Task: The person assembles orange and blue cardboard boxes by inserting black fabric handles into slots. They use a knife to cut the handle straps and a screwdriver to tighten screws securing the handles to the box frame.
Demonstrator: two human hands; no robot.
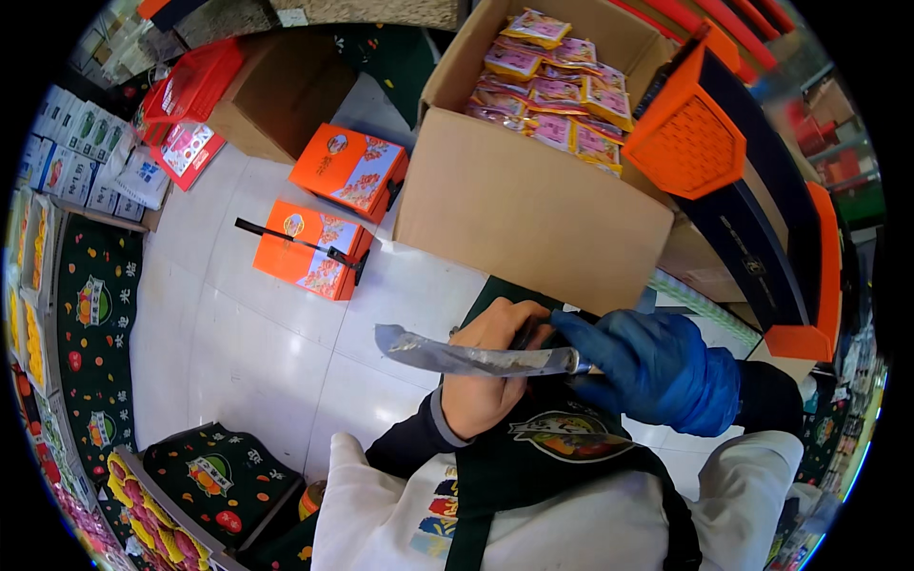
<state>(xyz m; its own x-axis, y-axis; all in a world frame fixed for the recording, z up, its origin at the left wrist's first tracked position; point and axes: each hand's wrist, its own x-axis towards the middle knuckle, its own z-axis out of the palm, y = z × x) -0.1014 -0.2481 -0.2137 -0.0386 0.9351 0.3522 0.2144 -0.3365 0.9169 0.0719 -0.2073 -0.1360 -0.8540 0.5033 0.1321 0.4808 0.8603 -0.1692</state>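
Note:
My right hand (657, 366), in a blue glove, grips a knife (447, 356) by its handle. The long, slightly curved blade points left and has pale smears on it. It passes across the front of my bare left hand (481, 395), hiding part of it. The left fingers are curled in close to my chest, near the glove's fingertips. A dark bit shows between them, too covered to name. Both hands are in front of my dark green apron (571, 457), just below an open cardboard box (533, 209) full of small yellow and pink packets (557, 86).
Two orange gift boxes (314, 249), one with a black strap, are on the tiled floor (238, 352) to the left. Dark blue and orange boxes (752, 219) stand at the right. Fruit displays (157, 514) line the left side. A brown carton (286, 95) stands farther off.

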